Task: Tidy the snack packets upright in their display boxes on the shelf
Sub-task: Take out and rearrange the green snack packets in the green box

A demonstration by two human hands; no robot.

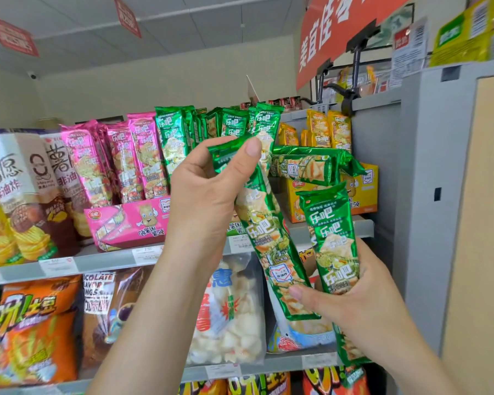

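Left hand (208, 192) pinches the top end of tilted packet (271, 243): long, slim, shiny green foil, white logo, cracker print. Right hand (362, 303) grips second packet (331, 240), same kind, upright. Its thumb touches the tilted one's lower end. Both are held in front of shelf (106, 262). Third packet (305, 166) lies sideways, seemingly on yellow box (365, 192).

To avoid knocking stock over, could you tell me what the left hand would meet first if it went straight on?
Probably the upright shiny green foil snack packets on the shelf, just beyond the left hand; depth is unclear.
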